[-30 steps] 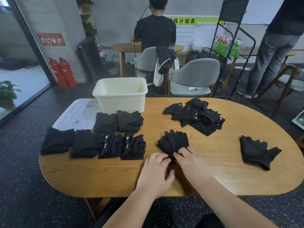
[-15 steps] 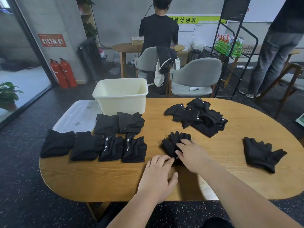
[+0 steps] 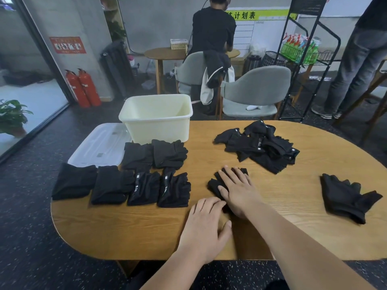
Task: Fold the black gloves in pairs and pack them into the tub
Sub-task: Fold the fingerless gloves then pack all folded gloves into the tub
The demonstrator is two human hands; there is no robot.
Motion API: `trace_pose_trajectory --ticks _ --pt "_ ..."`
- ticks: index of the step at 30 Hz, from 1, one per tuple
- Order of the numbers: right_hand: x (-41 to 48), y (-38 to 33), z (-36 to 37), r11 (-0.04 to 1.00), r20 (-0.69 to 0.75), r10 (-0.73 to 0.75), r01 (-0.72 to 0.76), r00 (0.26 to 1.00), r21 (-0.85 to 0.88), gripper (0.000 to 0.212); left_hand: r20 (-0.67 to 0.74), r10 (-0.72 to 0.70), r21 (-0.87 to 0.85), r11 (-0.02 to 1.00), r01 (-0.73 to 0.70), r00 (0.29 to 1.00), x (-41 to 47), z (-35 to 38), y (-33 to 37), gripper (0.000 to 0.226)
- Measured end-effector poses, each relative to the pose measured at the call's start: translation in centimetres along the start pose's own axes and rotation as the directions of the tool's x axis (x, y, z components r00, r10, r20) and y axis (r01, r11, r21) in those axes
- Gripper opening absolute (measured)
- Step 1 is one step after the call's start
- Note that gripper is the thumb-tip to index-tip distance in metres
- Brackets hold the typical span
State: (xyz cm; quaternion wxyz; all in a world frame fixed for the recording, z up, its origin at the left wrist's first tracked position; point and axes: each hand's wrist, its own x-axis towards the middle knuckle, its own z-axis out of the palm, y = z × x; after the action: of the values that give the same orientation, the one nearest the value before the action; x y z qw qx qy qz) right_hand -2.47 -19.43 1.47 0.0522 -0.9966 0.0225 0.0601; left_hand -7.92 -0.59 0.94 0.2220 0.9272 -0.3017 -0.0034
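Grey chairs (image 3: 254,91), speckled dark floor (image 3: 31,237), red extinguishers (image 3: 83,87).

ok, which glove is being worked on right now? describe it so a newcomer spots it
On the oval wooden table, look in the near middle, between the folded bundles on the left and the loose heap at the back right. The glove there lies under the right hand; it alone has a hand pressed flat on it, unlike the lone glove far right.

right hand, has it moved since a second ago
Yes. The right hand has slid forward across the glove pair, away from the table near edge and toward the tub.
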Motion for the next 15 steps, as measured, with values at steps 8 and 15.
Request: trace_pose_trajectory --ticks 8,15 --pt "-0.5 -0.1 0.4 0.999 0.028 0.037 -0.037 0.999 0.004 0.065 -0.101 -0.017 -0.052 0.999 0.012 0.995 -0.3 0.0 -0.1 0.053" --pt "-4.6 -1.6 1.0 0.997 0.038 0.075 -0.075 0.996 0.005 0.065 -0.130 0.046 -0.075 0.996 -0.056 0.990 -0.6 -0.3 0.1 0.036"
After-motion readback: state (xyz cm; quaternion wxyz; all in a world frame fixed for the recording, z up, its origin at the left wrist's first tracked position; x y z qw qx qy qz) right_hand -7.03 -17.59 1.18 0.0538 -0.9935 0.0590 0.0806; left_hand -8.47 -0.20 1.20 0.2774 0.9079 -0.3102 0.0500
